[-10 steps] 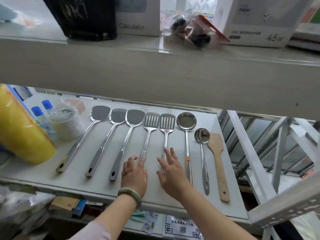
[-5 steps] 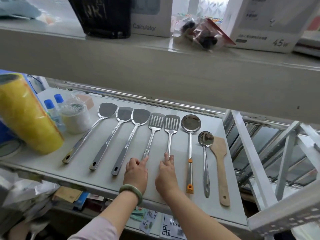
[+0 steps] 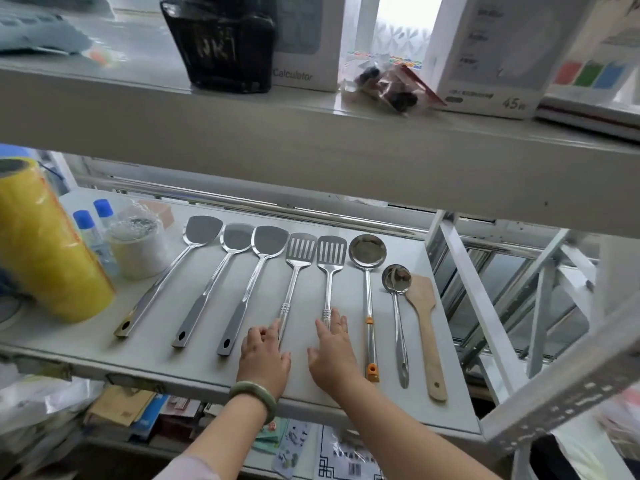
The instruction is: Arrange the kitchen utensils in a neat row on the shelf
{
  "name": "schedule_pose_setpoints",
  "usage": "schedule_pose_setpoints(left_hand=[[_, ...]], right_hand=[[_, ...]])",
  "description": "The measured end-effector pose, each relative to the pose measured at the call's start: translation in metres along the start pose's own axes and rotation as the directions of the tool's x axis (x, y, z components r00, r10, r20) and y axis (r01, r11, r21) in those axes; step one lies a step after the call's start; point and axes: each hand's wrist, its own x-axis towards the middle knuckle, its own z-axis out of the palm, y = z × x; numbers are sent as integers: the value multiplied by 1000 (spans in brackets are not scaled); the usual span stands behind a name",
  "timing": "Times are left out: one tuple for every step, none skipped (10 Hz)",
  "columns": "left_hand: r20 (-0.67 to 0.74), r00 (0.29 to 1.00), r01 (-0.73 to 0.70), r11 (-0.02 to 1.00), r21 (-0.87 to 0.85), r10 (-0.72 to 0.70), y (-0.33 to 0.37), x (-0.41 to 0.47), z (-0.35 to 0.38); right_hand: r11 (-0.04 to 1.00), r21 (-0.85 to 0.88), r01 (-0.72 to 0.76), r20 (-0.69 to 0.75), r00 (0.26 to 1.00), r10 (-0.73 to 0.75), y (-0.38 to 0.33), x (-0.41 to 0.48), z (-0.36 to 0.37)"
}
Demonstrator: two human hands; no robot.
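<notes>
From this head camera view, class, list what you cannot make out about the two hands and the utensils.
- The handle ends of the two slotted spatulas: covered by the left hand and right hand.
- Grip: each hand lies over a handle; whether the fingers close on it is not visible.
- Small print on the 45W box: blurred.
- Yellow roll: cut off by the left edge.

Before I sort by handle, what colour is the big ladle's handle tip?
Orange, on the big ladle; clearest in the head view.
</notes>
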Motion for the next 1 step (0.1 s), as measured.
schedule_pose_setpoints(left_hand=[[72,997,-24,1000,1,24,-3,-7,-5]], right_hand=[[1000,8,-29,-9,1000,29,-2,-11,-4]])
